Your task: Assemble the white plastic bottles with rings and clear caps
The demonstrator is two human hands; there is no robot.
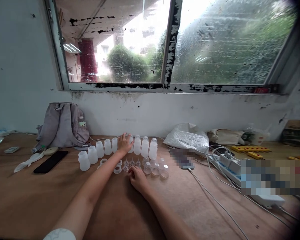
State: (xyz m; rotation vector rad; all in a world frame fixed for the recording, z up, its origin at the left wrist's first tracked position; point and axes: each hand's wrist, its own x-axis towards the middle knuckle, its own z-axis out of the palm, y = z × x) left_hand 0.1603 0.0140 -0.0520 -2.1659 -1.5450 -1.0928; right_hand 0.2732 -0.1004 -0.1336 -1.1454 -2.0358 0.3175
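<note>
Left hand point(125, 144) lies against a feeding bottle point(131, 148) in the back row, grip unclear; right hand point(138, 178) curls beside teats point(132, 162), hold also unclear. Three capped bottles point(145, 148) look finished; five open bottles point(92, 155), loose collars point(117, 169) and clear caps point(155, 170) remain.

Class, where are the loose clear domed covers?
In the head view, the covers sit on the table right of the right hand, in front of the capped bottles.

Plenty of room to slide across the table point(22, 206) at lower left, but the bottles point(137, 146) block mid-frame and a power strip point(268, 198) clogs the lower right.
</note>
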